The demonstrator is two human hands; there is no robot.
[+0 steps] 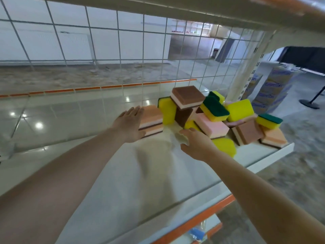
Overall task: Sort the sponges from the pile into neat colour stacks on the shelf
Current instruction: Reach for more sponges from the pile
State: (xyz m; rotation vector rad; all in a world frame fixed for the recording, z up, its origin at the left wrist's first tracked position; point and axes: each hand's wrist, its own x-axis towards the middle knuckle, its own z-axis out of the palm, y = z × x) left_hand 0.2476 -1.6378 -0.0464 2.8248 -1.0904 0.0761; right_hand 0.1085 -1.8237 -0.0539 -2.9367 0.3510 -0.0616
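Our two forearms reach across the white shelf [123,182]. Our left hand [129,125] lies flat, fingers straight, against the side of a small stack of peach sponges [152,120]. Our right hand [195,144] hovers with relaxed fingers, holding nothing, just before the jumbled pile [219,115] of yellow, brown and pink sponges at the shelf's right end. Behind stands a wire grid [105,50].

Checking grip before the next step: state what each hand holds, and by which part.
Nothing is held. The left hand lies open against the orange stack; the right hand hovers open before the pile.
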